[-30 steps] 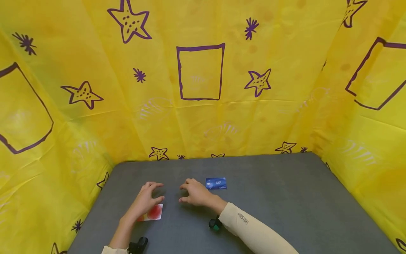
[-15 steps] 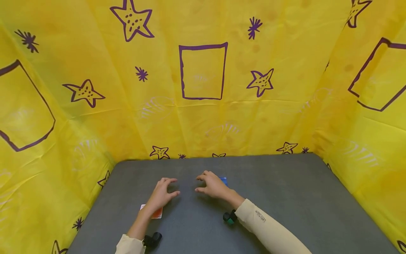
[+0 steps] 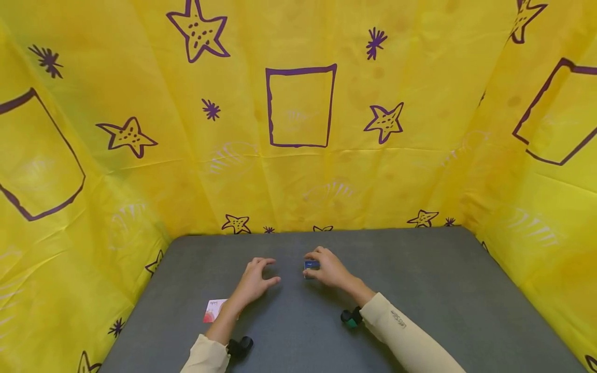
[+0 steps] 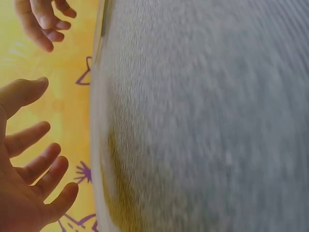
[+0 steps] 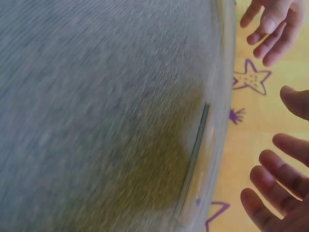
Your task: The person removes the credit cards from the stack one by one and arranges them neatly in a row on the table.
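My right hand point(image 3: 330, 269) hovers over a blue card point(image 3: 311, 265), hiding most of it; only the card's left end shows. Seen from the right wrist, the blue card point(image 5: 195, 159) lies almost edge-on on the table, and the spread fingers point(image 5: 263, 159) are apart from it. My left hand point(image 3: 254, 282) hangs above the table with thumb and fingers parted, holding nothing. A white card with red print point(image 3: 213, 310) lies flat behind the left wrist, partly covered by the forearm.
The grey table point(image 3: 410, 300) extends to both sides of the hands. Yellow cloth point(image 3: 298, 186) with purple stars and outlines walls the table at the back and sides. A small dark camera point(image 3: 240, 347) sits at the left wrist, another camera point(image 3: 351, 317) at the right.
Both hands have moved to the right over the table. My right hand has come over the blue card. My left hand has left the white and red card, now covered differently by the forearm.
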Demonstrator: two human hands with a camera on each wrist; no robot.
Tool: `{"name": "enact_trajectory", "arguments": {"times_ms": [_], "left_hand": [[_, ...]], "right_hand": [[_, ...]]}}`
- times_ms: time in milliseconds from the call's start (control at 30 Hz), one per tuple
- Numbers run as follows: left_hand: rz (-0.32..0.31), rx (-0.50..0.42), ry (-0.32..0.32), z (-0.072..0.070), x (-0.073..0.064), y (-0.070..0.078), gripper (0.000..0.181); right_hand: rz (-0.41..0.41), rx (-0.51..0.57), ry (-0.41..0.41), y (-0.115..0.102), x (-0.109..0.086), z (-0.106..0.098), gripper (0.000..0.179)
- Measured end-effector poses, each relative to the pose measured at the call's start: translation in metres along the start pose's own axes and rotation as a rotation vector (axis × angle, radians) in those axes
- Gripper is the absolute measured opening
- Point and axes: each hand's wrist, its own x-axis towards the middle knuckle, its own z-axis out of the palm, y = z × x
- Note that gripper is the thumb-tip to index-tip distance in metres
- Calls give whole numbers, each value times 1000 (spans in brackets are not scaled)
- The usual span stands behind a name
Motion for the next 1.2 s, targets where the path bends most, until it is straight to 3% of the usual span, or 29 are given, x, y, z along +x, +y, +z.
{"name": "enact_trajectory", "arguments": {"times_ms": [467,733,1200], "left_hand": [[-9,-50,-20,18,11,14,50],[34,-56,-10,26,14,24,51],[67,-33,-74,40,28,34,53]], "right_hand": [[70,17,50,21,-13,-10,42],[110,12,67,31,-18,-13,42],[176,-11,62,47,-24,-17,45]]}}
